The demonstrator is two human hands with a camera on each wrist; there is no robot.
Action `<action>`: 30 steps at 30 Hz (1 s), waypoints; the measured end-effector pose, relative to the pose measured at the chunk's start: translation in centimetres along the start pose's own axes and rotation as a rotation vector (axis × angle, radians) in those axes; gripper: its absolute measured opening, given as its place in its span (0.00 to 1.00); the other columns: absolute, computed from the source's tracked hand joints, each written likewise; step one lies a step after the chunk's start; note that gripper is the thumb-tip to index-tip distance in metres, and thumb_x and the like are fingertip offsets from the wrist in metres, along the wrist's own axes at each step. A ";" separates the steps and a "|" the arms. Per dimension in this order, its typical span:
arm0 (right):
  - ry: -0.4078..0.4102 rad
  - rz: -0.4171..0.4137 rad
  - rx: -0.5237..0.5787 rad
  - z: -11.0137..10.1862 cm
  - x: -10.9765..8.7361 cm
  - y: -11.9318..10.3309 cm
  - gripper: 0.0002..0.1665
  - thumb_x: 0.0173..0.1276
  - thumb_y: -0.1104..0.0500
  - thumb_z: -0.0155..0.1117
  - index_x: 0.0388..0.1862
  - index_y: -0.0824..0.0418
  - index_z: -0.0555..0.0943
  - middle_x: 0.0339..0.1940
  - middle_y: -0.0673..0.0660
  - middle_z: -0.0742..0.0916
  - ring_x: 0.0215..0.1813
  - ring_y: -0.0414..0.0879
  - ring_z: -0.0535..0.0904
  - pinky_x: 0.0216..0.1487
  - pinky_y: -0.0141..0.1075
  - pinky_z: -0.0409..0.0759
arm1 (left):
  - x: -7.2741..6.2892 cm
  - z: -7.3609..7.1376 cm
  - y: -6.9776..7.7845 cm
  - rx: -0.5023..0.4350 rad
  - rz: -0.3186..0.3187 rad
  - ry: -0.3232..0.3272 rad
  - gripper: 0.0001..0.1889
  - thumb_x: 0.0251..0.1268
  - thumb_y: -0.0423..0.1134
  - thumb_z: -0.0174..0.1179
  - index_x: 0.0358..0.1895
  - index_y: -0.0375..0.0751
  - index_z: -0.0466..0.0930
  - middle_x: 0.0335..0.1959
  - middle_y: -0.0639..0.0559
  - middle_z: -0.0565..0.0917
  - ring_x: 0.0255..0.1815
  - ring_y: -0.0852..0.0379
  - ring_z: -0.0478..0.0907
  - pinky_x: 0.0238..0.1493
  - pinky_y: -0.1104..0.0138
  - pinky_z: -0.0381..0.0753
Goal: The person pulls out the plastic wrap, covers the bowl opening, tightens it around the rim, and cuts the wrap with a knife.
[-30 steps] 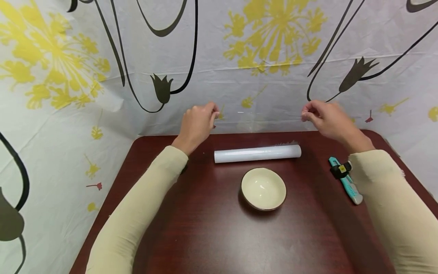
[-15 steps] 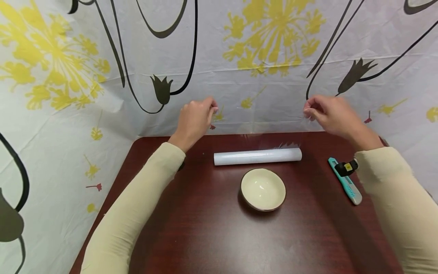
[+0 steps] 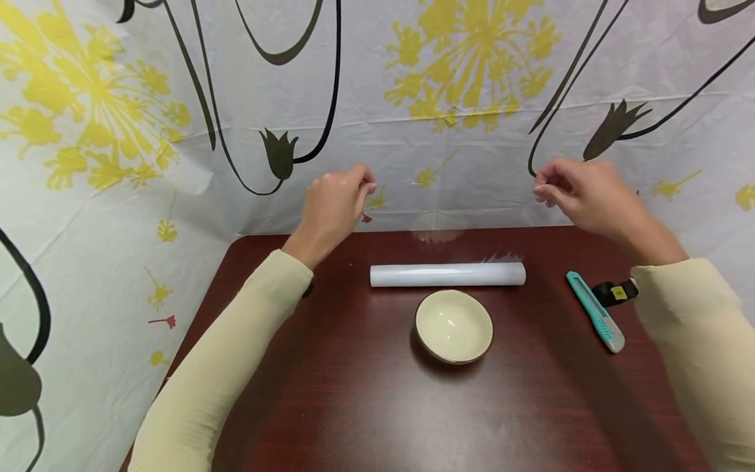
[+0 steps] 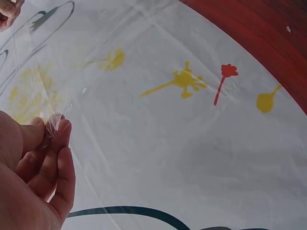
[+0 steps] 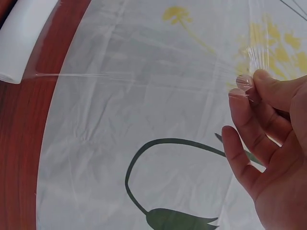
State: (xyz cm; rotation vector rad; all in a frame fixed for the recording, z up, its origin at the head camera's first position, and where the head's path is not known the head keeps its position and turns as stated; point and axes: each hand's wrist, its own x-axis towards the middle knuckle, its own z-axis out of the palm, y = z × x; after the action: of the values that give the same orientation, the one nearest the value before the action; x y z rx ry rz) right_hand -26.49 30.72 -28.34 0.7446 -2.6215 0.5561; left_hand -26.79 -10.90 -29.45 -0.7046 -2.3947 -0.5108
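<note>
Clear plastic wrap [image 5: 257, 56], almost invisible in the head view, stretches from its white roll [image 3: 448, 275] lying across the table's far part. My left hand [image 3: 333, 204] pinches one corner of the film between thumb and fingers; bunched film [image 4: 56, 125] shows at the fingertips in the left wrist view. My right hand [image 3: 598, 195] pinches the other corner, where the film is gathered in creases. Both hands are raised beyond the roll, well apart. A cream bowl [image 3: 454, 326] with a dark rim stands just in front of the roll.
A teal utility knife [image 3: 596, 313] lies on the right of the dark red table [image 3: 436, 419], near the black strap [image 3: 615, 292] on my right wrist. A white sheet with a flower print [image 3: 377, 85] hangs behind the table and along its left.
My right hand has moved right and slightly up, and my left slightly up. The roll has shifted toward the bowl and turned a little straighter. Bowl and knife stay put.
</note>
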 end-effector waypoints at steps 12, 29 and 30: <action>0.082 -0.117 -0.007 -0.9 -2.5 -1.3 0.14 0.65 0.74 0.80 0.38 0.57 0.87 0.32 0.47 0.89 0.34 0.24 0.76 0.40 0.19 0.72 | -2.7 -1.8 1.3 -0.059 0.105 0.043 0.04 0.79 0.35 0.69 0.43 0.39 0.86 0.30 0.51 0.91 0.26 0.53 0.84 0.24 0.56 0.80; 0.147 -0.248 -0.064 -1.7 -5.7 -2.7 0.18 0.60 0.73 0.81 0.41 0.56 0.86 0.34 0.47 0.90 0.39 0.19 0.76 0.38 0.25 0.76 | -5.2 -3.5 2.8 -0.107 0.228 0.096 0.02 0.77 0.32 0.71 0.43 0.38 0.88 0.35 0.50 0.91 0.26 0.54 0.82 0.27 0.58 0.84; 0.150 -0.257 -0.068 -1.7 -5.9 -2.8 0.10 0.69 0.67 0.79 0.41 0.56 0.86 0.34 0.47 0.89 0.38 0.20 0.76 0.37 0.26 0.76 | -5.3 -3.7 2.9 -0.109 0.233 0.097 0.02 0.77 0.32 0.71 0.43 0.38 0.88 0.35 0.51 0.91 0.26 0.55 0.82 0.27 0.58 0.84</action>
State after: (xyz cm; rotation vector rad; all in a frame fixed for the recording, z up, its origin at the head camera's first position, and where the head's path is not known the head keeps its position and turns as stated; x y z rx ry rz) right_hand -19.85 31.79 -28.68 0.9608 -2.3484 0.4286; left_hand -19.89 -12.41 -29.48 -0.9707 -2.1717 -0.5664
